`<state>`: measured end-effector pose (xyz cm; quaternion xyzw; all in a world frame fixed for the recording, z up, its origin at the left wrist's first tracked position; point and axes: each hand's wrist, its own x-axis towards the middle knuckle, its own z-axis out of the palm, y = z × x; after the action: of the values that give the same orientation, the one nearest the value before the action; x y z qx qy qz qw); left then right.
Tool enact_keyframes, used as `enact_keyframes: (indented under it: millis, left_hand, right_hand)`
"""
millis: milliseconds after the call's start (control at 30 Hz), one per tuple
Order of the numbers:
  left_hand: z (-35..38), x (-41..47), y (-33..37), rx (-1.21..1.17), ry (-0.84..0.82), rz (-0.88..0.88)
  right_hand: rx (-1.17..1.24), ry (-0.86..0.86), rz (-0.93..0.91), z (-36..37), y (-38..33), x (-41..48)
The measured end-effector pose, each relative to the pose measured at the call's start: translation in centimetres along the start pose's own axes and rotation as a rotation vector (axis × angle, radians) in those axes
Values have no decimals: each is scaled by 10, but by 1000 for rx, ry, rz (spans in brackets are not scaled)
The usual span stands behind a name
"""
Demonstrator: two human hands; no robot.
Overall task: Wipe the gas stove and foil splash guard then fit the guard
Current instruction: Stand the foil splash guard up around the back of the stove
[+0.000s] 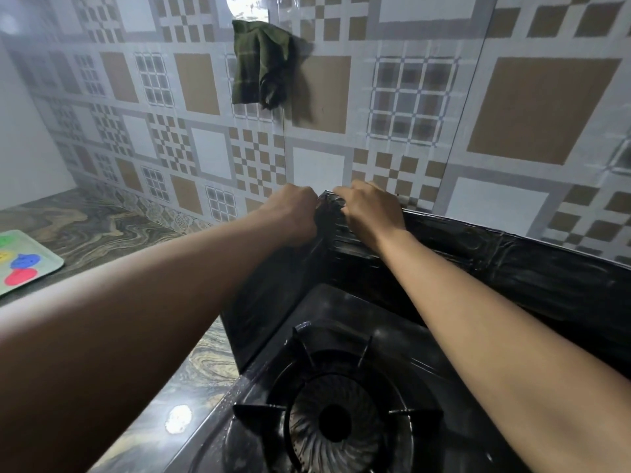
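A black gas stove (317, 322) fills the lower middle, with its round burner (336, 423) and pan supports near the bottom. A dark, glossy foil splash guard (512, 264) stands upright around the stove's left side and back, against the tiled wall. Both arms reach forward to the guard's back left corner. My left hand (290, 213) grips the top edge of the left panel at that corner. My right hand (370, 209) grips the top edge of the back panel right beside it. The fingertips of both hands are hidden behind the foil fold.
A green checked cloth (257, 64) hangs on the patterned tile wall above the hands. A pale green tray (44, 259) with coloured shapes lies on the marbled counter (102, 227) at the left. The counter continues along the stove's left side.
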<state>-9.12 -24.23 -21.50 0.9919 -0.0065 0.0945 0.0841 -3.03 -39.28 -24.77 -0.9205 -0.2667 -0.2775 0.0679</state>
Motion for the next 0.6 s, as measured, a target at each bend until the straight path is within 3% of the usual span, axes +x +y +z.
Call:
enact_keyframes:
  millis: [200, 600]
  left_hand:
    - [-5, 3, -1, -5, -47, -16]
    - [-3, 10, -4, -66, -81, 33]
  right_hand:
    - [153, -107, 51, -17, 5, -2]
    - [-105, -258, 388, -47, 37, -34]
